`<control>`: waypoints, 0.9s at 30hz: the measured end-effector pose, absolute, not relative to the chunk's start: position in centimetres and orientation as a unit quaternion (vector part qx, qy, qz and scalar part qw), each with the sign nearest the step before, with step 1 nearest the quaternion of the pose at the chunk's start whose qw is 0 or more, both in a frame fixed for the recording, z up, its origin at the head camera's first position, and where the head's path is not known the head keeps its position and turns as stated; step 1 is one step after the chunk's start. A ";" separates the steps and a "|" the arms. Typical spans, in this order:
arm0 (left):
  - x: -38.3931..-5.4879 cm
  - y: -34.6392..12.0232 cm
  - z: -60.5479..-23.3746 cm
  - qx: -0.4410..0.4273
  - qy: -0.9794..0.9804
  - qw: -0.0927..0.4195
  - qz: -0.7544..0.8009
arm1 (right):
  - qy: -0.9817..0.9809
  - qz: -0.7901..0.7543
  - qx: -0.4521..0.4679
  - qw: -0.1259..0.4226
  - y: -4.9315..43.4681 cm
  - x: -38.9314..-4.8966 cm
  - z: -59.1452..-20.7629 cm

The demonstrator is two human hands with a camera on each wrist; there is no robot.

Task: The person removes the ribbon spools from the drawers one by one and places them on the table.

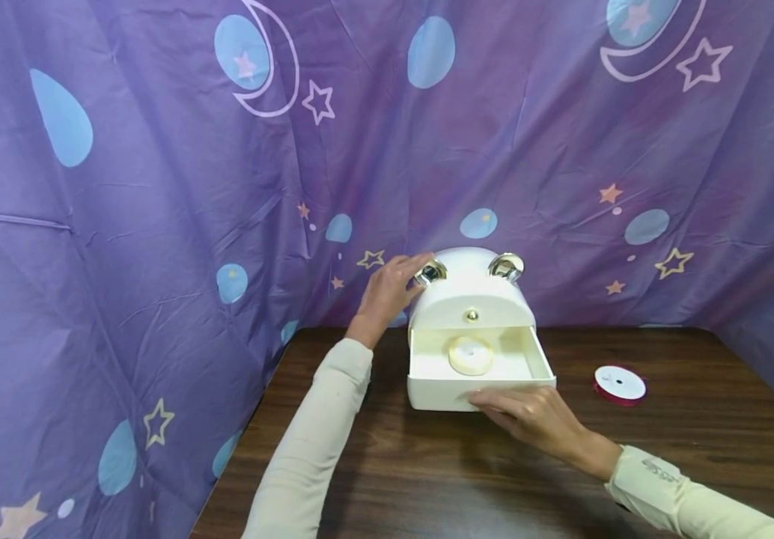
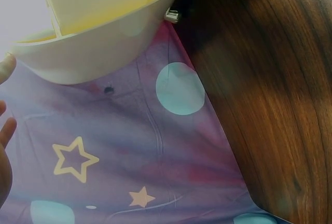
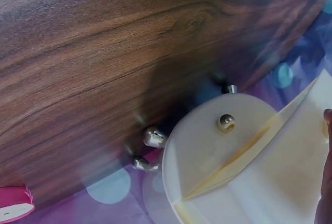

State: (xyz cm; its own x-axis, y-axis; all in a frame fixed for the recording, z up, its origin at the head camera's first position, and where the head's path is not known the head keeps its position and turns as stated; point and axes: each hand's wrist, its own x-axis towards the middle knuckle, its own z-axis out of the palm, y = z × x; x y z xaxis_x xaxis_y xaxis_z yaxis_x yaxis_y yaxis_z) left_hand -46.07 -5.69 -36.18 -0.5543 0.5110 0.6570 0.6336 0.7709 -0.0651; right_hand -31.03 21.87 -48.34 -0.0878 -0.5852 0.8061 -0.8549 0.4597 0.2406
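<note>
A white jewellery box (image 1: 474, 288) with a rounded top and two gold ear-shaped parts stands on the table. Its lower drawer (image 1: 441, 394) is pulled out, and a roll of cream ribbon (image 1: 471, 355) lies inside. My left hand (image 1: 387, 290) rests against the box's upper left side by the gold ear (image 1: 433, 271), its fingers fairly straight. At the middle of the drawer front, the fingers of my right hand (image 1: 538, 418) pinch the small gold knob (image 3: 325, 129), mostly hidden by them. A second gold knob (image 1: 472, 315) sits above, on the upper front.
To the right of the box, a spool of dark pink ribbon (image 1: 620, 384) lies flat on the dark wooden table (image 1: 414, 486). A purple cloth (image 1: 360, 165) with moons and stars hangs behind the table and along its left side.
</note>
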 end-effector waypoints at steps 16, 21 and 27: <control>-46.2 -5.9 -36.4 -0.328 -0.875 0.344 -0.094 | -0.737 0.209 0.464 0.445 20.3 -30.6 -45.1; -46.2 -5.8 -36.4 -0.333 -0.872 0.344 -0.098 | -0.792 0.212 0.388 0.420 20.7 -31.6 -43.5; -46.2 -5.7 -36.2 -0.327 -0.876 0.341 -0.093 | -0.874 0.209 0.292 0.327 21.3 -34.1 -42.2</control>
